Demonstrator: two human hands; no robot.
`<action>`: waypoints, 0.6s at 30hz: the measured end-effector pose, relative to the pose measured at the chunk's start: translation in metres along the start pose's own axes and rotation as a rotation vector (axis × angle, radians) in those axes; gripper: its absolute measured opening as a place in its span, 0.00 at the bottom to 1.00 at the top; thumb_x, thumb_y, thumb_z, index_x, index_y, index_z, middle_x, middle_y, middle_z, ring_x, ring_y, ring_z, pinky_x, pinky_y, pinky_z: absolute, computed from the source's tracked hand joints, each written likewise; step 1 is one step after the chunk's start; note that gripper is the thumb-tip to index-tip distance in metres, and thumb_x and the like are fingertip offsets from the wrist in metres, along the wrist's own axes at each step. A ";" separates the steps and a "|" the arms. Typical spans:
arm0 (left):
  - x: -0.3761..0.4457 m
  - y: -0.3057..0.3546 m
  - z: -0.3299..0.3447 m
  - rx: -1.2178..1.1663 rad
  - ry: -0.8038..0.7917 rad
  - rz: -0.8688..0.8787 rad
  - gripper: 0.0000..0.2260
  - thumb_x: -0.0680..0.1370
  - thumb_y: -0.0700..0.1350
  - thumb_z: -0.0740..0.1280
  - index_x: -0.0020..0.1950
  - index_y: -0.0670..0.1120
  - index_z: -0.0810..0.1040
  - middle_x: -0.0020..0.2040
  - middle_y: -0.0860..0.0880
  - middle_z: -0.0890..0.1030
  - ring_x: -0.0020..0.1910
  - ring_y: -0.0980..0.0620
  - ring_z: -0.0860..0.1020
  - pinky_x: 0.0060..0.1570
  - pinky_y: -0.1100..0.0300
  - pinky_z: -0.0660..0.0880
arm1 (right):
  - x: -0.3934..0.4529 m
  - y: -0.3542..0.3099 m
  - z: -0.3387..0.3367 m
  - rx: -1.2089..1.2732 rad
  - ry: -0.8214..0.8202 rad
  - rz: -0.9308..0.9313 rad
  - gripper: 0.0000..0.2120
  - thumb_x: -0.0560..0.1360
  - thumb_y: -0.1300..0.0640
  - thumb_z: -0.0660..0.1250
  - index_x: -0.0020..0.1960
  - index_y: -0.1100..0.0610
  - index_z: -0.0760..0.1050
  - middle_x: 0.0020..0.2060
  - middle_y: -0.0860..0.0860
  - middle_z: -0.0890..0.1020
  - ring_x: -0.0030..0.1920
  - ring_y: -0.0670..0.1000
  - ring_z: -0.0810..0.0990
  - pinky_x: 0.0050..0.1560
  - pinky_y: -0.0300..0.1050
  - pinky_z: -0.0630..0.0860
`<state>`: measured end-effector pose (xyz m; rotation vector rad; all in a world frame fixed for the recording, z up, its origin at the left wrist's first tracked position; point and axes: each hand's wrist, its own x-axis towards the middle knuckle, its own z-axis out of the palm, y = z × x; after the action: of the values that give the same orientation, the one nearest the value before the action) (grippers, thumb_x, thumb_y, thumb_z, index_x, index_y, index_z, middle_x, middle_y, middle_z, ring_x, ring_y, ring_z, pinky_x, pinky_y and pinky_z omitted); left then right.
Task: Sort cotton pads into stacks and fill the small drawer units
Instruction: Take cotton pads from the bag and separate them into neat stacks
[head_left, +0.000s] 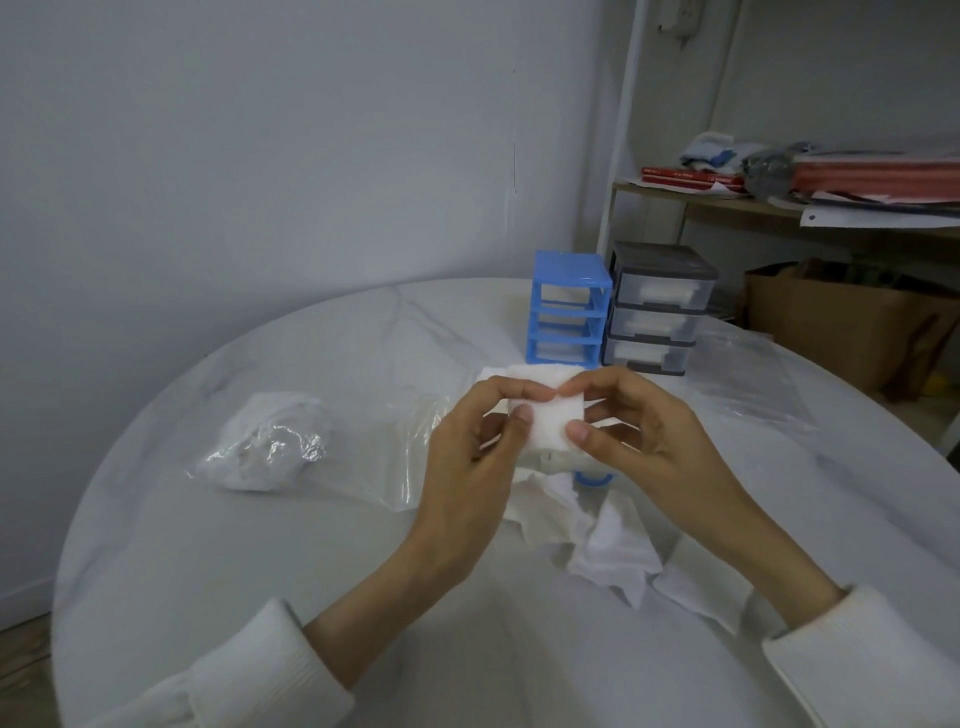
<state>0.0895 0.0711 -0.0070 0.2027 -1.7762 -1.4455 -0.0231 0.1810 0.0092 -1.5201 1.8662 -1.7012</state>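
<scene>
Both hands hold a small stack of white cotton pads (545, 423) above the table's middle. My left hand (478, 447) pinches its left side with thumb and fingers. My right hand (631, 431) pinches its right side the same way. Loose white pads (613, 545) lie scattered on the table beneath and to the right of my hands. A blue drawer unit (569, 309) stands behind the stack, its slots showing no drawers. Beside it on the right stands a grey drawer unit (657, 306) with three clear drawers holding white pads.
A round white marble table (260, 545) carries a crumpled plastic bag (270, 441) at the left and a flat clear bag (748, 374) at the right. A small blue rim (592, 477) peeks out under my hands. A shelf and a brown paper bag (841, 322) stand beyond the table.
</scene>
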 end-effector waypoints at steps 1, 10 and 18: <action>0.000 0.000 0.000 -0.001 -0.005 -0.009 0.09 0.79 0.38 0.61 0.49 0.47 0.80 0.48 0.46 0.81 0.46 0.47 0.81 0.41 0.59 0.80 | 0.000 0.000 0.000 -0.012 0.007 0.002 0.12 0.67 0.49 0.68 0.50 0.48 0.75 0.46 0.43 0.80 0.46 0.45 0.80 0.47 0.37 0.77; 0.002 -0.005 -0.002 0.109 0.086 -0.002 0.11 0.77 0.35 0.63 0.49 0.50 0.79 0.51 0.50 0.80 0.44 0.53 0.79 0.39 0.69 0.74 | -0.001 -0.002 -0.005 -0.149 -0.047 -0.049 0.10 0.68 0.43 0.68 0.44 0.48 0.76 0.39 0.43 0.79 0.37 0.42 0.76 0.41 0.32 0.72; 0.004 -0.012 -0.003 0.150 0.152 -0.028 0.14 0.77 0.31 0.60 0.51 0.49 0.77 0.52 0.50 0.78 0.45 0.51 0.77 0.39 0.66 0.73 | -0.004 0.003 0.000 -0.395 -0.264 -0.048 0.09 0.65 0.48 0.76 0.38 0.43 0.75 0.41 0.38 0.78 0.40 0.40 0.76 0.41 0.28 0.71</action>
<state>0.0846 0.0629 -0.0153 0.4067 -1.7634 -1.2810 -0.0228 0.1837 0.0045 -1.8370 2.1155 -1.1189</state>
